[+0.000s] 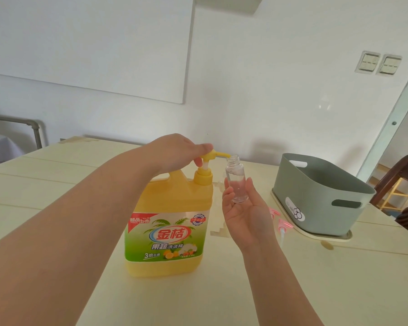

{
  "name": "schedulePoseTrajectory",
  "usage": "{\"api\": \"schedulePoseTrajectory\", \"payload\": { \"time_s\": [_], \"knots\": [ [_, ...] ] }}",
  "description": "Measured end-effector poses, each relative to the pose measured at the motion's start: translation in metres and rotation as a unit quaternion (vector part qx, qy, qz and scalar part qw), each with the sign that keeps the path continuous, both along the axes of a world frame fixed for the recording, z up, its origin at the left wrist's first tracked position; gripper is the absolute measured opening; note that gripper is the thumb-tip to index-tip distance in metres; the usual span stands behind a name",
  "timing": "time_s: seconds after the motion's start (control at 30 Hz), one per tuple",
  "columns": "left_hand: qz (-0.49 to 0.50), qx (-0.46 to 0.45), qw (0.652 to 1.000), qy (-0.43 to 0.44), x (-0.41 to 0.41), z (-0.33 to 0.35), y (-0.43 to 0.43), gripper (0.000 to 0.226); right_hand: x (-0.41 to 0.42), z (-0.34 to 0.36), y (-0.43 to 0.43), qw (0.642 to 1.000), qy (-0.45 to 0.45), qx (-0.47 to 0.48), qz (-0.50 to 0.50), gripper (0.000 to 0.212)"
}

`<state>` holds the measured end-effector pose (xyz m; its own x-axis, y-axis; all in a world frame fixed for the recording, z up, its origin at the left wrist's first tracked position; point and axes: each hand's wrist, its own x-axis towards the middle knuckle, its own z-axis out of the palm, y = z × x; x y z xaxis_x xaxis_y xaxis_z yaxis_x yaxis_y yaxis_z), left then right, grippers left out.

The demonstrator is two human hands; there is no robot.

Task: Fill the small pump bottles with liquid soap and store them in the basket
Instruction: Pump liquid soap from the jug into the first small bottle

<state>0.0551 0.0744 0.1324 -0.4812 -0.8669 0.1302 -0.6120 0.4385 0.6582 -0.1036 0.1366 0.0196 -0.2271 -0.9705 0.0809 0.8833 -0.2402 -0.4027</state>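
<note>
Mid-frame, the left hand [174, 150] pinched the pump [208, 157] on the jug [170, 208]; the right hand [243, 215] clasped a bottle [236, 177] at its spout.

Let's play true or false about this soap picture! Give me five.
1. The left hand is on the pump of the jug. True.
2. The right hand holds a small bottle. True.
3. The bottle has its top on. False: its mouth is open.
4. The basket is red. False: it is grey-green.
5. The pink tops lie in the basket. False: they lie on the table beside it.
</note>
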Motion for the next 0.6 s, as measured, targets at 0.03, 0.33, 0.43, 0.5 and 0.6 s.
{"api": "schedulePoseTrajectory", "payload": {
  "time_s": [0.03, 0.33, 0.43, 0.5, 0.6],
  "knots": [
    [0.0, -0.002, 1.0, -0.001, 0.0, 0.0002, 0.0005, 0.047, -0.0003, -0.0005, -0.0002, 1.0, -0.007, -0.002, 0.004, 0.107],
    [-0.003, -0.015, 1.0, 0.006, 0.0018, -0.0015, 0.002, 0.048, 0.0025, -0.0025, 0.0012, 0.998, -0.058, -0.005, 0.019, 0.111],
    [-0.005, -0.014, 1.0, 0.005, 0.0017, -0.002, 0.0014, 0.048, 0.0024, -0.0047, 0.0006, 0.996, -0.084, -0.009, 0.03, 0.116],
    [-0.006, -0.014, 1.0, 0.004, 0.0015, -0.0022, 0.001, 0.048, 0.0014, -0.0048, 0.0012, 0.994, -0.099, -0.014, 0.036, 0.117],
    [-0.006, -0.016, 1.0, 0.003, 0.0012, -0.0027, 0.0007, 0.048, -0.0001, -0.0047, 0.0019, 0.993, -0.107, -0.017, 0.046, 0.116]
  ]
}}
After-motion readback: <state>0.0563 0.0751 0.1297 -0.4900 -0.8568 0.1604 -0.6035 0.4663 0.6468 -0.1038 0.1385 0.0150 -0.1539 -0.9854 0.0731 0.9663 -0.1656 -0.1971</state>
